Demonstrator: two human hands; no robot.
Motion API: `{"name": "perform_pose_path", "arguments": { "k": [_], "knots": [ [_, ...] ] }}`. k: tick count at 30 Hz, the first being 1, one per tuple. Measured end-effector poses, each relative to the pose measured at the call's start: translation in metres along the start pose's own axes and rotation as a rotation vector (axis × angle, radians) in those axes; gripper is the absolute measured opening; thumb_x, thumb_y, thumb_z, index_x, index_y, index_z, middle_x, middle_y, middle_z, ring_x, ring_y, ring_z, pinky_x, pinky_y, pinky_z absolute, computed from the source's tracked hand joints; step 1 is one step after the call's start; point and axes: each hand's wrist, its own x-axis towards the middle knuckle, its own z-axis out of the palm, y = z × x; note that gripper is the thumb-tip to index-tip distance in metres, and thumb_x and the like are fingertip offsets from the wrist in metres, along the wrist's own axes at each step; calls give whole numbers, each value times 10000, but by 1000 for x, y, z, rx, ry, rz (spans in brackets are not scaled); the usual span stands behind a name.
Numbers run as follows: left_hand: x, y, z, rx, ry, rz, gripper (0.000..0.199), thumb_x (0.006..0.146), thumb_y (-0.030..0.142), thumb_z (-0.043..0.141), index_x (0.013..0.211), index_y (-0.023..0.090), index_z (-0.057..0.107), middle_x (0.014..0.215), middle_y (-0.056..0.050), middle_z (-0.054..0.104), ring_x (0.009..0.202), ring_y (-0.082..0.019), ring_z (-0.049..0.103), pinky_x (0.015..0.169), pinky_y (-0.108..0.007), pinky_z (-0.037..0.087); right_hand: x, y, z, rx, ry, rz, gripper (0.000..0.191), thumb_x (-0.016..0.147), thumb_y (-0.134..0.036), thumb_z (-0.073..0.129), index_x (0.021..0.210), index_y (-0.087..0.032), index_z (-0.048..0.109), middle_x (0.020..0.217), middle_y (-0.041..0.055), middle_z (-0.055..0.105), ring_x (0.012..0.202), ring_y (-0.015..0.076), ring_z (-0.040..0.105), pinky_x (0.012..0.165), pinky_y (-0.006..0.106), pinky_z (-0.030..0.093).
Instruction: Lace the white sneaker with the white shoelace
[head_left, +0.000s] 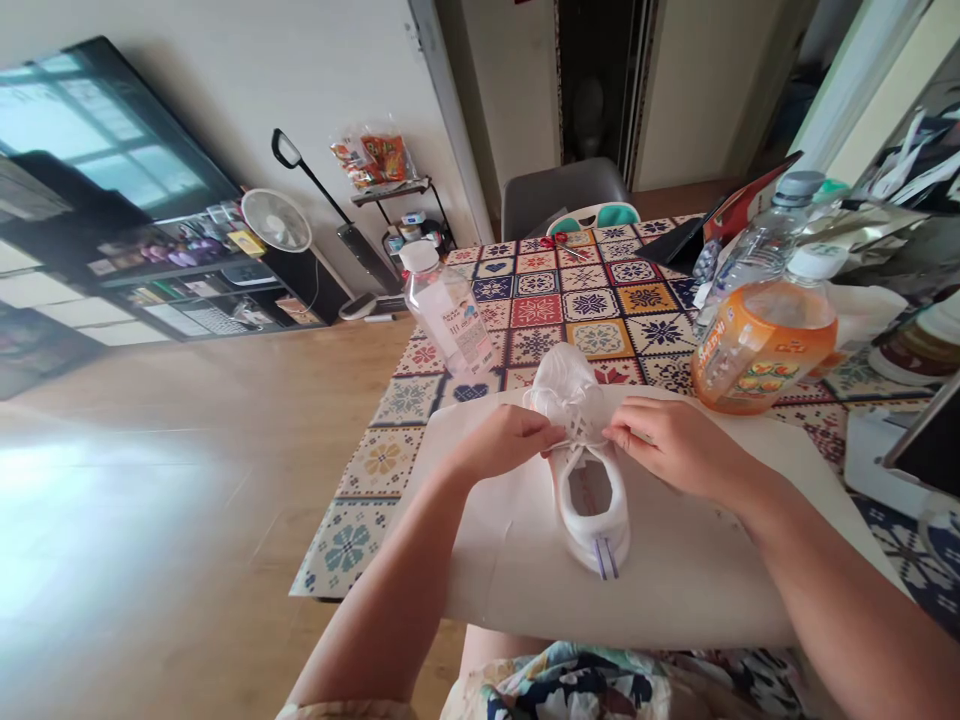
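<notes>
A white lace-up sneaker (592,525) lies on a white mat (495,560), its toe pointing away from me and its heel toward me. Two purple stripes mark the heel. At the left of the lacing, my left hand (510,440) pinches a white shoelace (574,440) between thumb and fingers. My right hand (652,440) is closed in a pinch at the right of the lacing, with the lace at its fingertips. Both hands are at the same height, just ahead of the shoe's opening.
A clear bottle (454,320) with a white cap stands beyond my left hand. An orange-labelled bottle (765,340) and a large clear bottle (765,235) stand at the right. Red scissors (555,241) lie at the far edge of the patterned tablecloth (536,310), near a grey chair (562,190).
</notes>
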Motion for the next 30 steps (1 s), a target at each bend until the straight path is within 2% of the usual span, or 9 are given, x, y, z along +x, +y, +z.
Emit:
{"name": "perform_pose_path", "arguments": {
  "k": [2,5,9,12,16,19,21,26,30],
  "knots": [
    [0,0,0,3,-19,3,409,839,400,583,488,199,527,440,52,424,464,-99,362,466,-217,265,-1,0,-1,0,-24,6,261,995,-306,492,774,-206,589,667,4,607,598,148,547,567,266,355],
    [-1,-1,-2,-71,-99,-8,397,858,437,577,539,205,538,450,51,499,457,-96,410,482,-211,308,-1,-1,-4,46,-47,-4,234,1002,-342,491,838,-216,602,715,6,647,629,152,578,583,262,379],
    [-2,-2,-6,-305,-171,20,316,802,485,660,673,205,590,553,40,569,524,-105,486,523,-211,358,0,-2,-8,80,-107,-44,134,974,-329,551,917,-226,616,883,24,660,775,167,612,682,277,444],
    [-4,0,-9,-465,-204,83,319,775,486,709,737,187,606,621,16,596,582,-119,520,556,-227,381,0,0,-5,124,-137,-35,103,974,-294,546,914,-224,590,900,21,635,818,172,610,715,285,466],
    [-4,1,-12,-515,-190,142,343,771,484,732,715,170,608,632,17,557,590,-112,474,573,-235,363,1,2,2,171,-117,12,39,965,-221,542,1001,-223,556,913,20,637,809,174,607,700,288,465],
    [-1,-2,-11,-499,-139,214,375,785,491,724,652,162,604,673,9,514,630,-120,454,603,-247,359,3,2,4,169,-122,-24,68,961,-177,523,931,-216,571,900,26,632,835,182,602,734,302,454],
    [0,-5,-10,-546,-106,268,391,792,498,720,629,159,610,735,-15,530,670,-131,471,620,-256,369,3,2,1,181,-127,-20,99,966,-217,537,874,-209,573,865,24,616,827,184,585,740,310,442],
    [1,-10,-1,-730,-92,294,386,801,485,725,636,153,617,936,-95,662,795,-174,564,697,-284,418,0,-1,-15,489,-238,-6,268,1003,-372,501,823,-201,603,852,21,595,818,164,564,765,298,449],
    [2,-7,12,-947,-125,294,322,787,434,761,688,155,632,842,-80,704,846,-203,626,811,-323,450,0,-2,-16,780,-185,20,258,977,-396,565,836,-203,663,1011,39,628,929,169,591,855,311,455]
  ]
}}
